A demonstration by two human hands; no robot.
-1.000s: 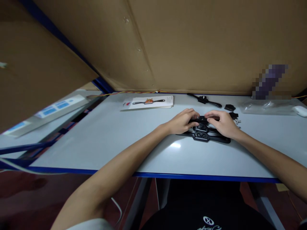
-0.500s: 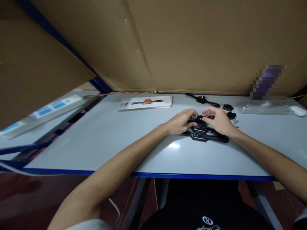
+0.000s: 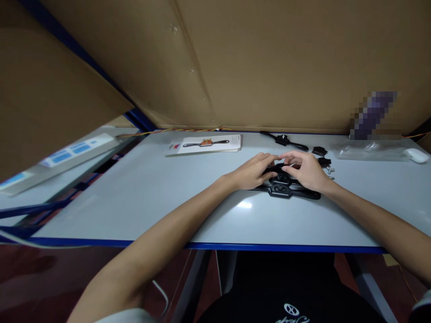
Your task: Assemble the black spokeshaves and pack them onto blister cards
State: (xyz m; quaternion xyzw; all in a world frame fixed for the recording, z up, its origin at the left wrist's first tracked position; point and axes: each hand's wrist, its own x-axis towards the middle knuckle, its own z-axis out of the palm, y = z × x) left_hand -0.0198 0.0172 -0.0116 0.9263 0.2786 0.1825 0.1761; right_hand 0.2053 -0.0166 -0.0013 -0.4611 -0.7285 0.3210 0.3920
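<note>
A stack of black long-handled tool frames (image 3: 284, 190) lies on the pale grey table (image 3: 188, 193), right of centre. My left hand (image 3: 254, 170) rests on the left side of the stack, fingers curled over the topmost frame. My right hand (image 3: 305, 170) covers the right side, its fingertips pinched together over the middle of the top frame beside the left fingertips. What the fingertips pinch is too small to make out.
Behind the hands lie another black handled tool (image 3: 284, 140), two small black parts (image 3: 321, 154) and small metal screws (image 3: 330, 170). A printed card (image 3: 205, 144) lies at the back left, a clear plastic bag (image 3: 370, 151) and a white mouse (image 3: 417, 155) at the back right. Cardboard panels wall the table.
My right hand has slid left along the top frame, and its fingertips now meet the left hand's over the middle. The left hand has barely moved.
</note>
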